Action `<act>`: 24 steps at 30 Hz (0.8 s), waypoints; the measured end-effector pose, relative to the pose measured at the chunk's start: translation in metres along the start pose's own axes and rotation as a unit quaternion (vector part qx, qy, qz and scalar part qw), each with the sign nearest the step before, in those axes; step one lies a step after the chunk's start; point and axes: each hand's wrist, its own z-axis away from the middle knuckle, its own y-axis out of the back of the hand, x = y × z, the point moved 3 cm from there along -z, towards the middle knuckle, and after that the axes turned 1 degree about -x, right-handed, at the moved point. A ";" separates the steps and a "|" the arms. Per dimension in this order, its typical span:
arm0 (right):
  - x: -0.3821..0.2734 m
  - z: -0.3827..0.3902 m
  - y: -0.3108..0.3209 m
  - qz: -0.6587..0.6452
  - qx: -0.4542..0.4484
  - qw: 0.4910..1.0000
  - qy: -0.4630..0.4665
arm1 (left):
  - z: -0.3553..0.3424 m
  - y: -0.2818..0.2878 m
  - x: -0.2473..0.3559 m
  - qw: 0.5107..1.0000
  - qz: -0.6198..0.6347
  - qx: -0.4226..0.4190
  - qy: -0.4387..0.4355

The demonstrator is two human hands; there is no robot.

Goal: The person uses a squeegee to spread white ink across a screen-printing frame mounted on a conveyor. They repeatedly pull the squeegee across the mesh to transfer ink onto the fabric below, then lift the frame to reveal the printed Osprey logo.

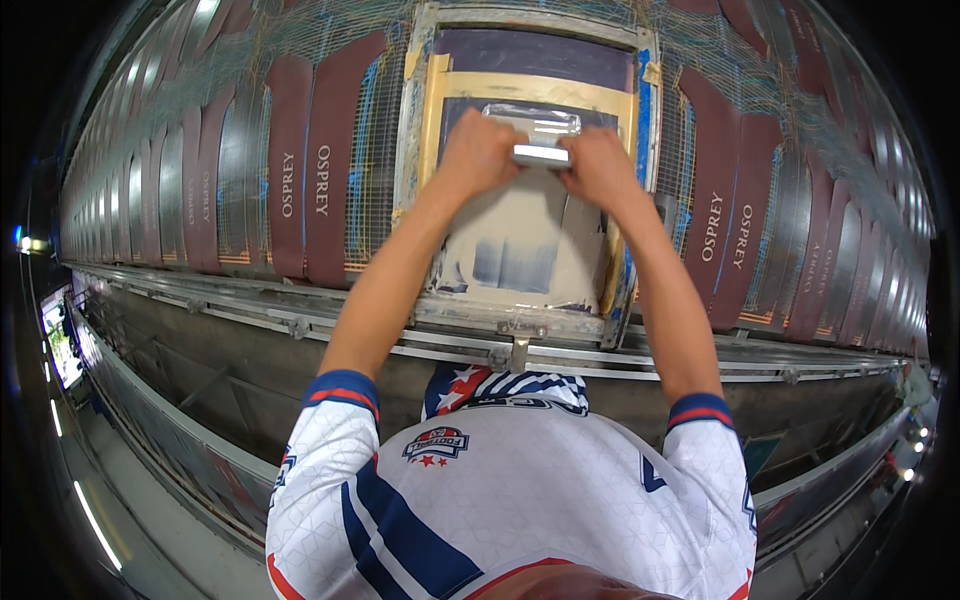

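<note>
A screen-printing frame [421, 110] lies flat on the long table in front of me. Both my arms stretch out over it. My left hand [482, 152] grips the left end of a metal-edged squeegee [542, 156], fingers curled around it. Its right end is in my right hand [602, 168], also closed. The squeegee stands across the far part of the mesh, its blade hidden from here. Pale cream ink [510, 222] coats the mesh between the squeegee and me, with a dark bluish patch [514, 265] showing in it. Clear film [530, 118] shows just beyond the hands.
Maroon cut fabric pieces [290, 170] with pale lettering lie in rows along the table, left and right of the frame. A metal rail [220, 305] runs along the near edge. A clamp [519, 352] sits at the frame's near side. Blue tape [643, 110] lines its right side.
</note>
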 end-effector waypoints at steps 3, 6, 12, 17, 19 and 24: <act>-0.051 0.082 -0.019 -0.023 0.006 0.999 0.036 | 0.084 -0.009 0.048 0.999 -0.012 -0.024 -0.022; -0.080 0.123 -0.024 -0.054 -0.004 0.997 0.046 | 0.135 -0.014 0.072 0.998 0.008 -0.056 0.004; -0.026 0.046 0.002 -0.042 -0.014 0.999 0.020 | 0.046 0.000 0.034 0.999 -0.044 -0.007 -0.030; 0.036 -0.047 0.020 -0.060 -0.049 0.996 -0.033 | -0.058 0.016 -0.016 0.999 -0.023 -0.008 -0.024; 0.045 -0.058 0.017 -0.079 -0.053 0.994 -0.050 | -0.071 0.013 -0.026 0.999 -0.038 -0.009 -0.035; 0.006 -0.003 0.003 -0.056 0.016 0.998 -0.002 | -0.009 -0.002 -0.001 0.999 0.023 0.029 -0.021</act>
